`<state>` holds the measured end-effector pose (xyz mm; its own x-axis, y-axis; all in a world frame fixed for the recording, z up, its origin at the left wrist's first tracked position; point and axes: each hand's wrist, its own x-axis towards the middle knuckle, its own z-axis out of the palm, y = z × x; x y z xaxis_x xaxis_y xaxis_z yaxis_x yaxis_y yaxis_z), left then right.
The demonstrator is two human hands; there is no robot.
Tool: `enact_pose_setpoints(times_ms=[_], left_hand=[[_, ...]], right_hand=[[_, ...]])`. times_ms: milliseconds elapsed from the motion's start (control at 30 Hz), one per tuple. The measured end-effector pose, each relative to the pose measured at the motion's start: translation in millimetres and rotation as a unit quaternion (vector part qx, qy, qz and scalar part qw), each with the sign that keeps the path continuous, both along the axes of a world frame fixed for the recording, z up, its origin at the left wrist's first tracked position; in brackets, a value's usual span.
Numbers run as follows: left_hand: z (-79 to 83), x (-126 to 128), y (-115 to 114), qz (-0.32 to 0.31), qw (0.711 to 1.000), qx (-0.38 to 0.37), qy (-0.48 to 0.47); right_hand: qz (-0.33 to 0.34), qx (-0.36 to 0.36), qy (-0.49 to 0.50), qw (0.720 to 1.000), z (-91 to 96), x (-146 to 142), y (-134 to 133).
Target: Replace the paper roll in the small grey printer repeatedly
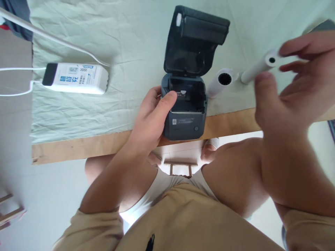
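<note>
A dark portable label printer (184,122) stands at the table's front edge, its lid (193,42) swung up and its paper bay showing no roll. My left hand (154,116) grips its left side, thumb over the bay's rim. Right of the printer stands a white paper roll (216,83) with a wide dark core. Farther right is a slimmer white roll (258,68) with a small core hole. My right hand (293,76) is around the top of this slim roll, thumb and fingers apart; whether they touch it I cannot tell.
A white power strip (78,78) with blue print lies on the left of the pale green cloth (125,35), with white cables (39,31) running off to the left. The wooden table edge (83,148) runs above my knees. A dark object (323,26) shows partly at the upper right.
</note>
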<state>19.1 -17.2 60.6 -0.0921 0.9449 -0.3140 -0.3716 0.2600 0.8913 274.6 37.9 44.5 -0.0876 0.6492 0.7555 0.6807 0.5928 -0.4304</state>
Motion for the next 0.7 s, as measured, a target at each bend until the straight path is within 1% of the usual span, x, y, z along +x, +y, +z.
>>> enact_pose_setpoints(times_ms=[67, 133, 200, 300, 367, 467, 567, 633, 700], left_hand=[[0.1, 0.1, -0.1, -0.008, 1.000, 0.014, -0.003], [-0.9, 0.1, 0.7, -0.015, 0.999, 0.032, -0.012], [-2.6, 0.2, 2.0, -0.017, 0.999, 0.036, -0.018], [-4.7, -0.3, 2.9, -0.019, 1.000, 0.014, -0.011], [-5.3, -1.0, 2.1, -0.017, 1.000, 0.007, -0.007], [-5.5, -2.6, -0.7, -0.013, 1.000, 0.014, -0.007], [-7.0, -5.0, -3.1, -0.024, 1.000, 0.019, -0.003], [-8.9, -6.7, -3.4, -0.035, 0.999, 0.023, 0.006], [-11.0, -8.3, -2.8, -0.040, 0.999, 0.026, 0.016]], right_hand=[[-0.040, 0.027, -0.013, 0.999, -1.9, 19.0, 7.9], [-0.059, 0.009, -0.034, 0.998, -10.2, 35.9, 18.9], [-0.063, -0.034, -0.031, 0.997, -21.6, 46.9, 30.1], [-0.076, -0.139, -0.023, 0.987, -33.4, 51.3, 42.8], [-0.096, -0.203, -0.041, 0.974, -33.5, 49.0, 47.4], [-0.134, -0.259, -0.060, 0.955, -25.2, 44.0, 48.6], [-0.149, -0.273, -0.086, 0.946, -17.6, 41.3, 45.2], [-0.142, -0.253, -0.115, 0.950, -16.2, 41.0, 41.7], [-0.137, -0.229, -0.121, 0.956, -16.7, 40.9, 38.2]])
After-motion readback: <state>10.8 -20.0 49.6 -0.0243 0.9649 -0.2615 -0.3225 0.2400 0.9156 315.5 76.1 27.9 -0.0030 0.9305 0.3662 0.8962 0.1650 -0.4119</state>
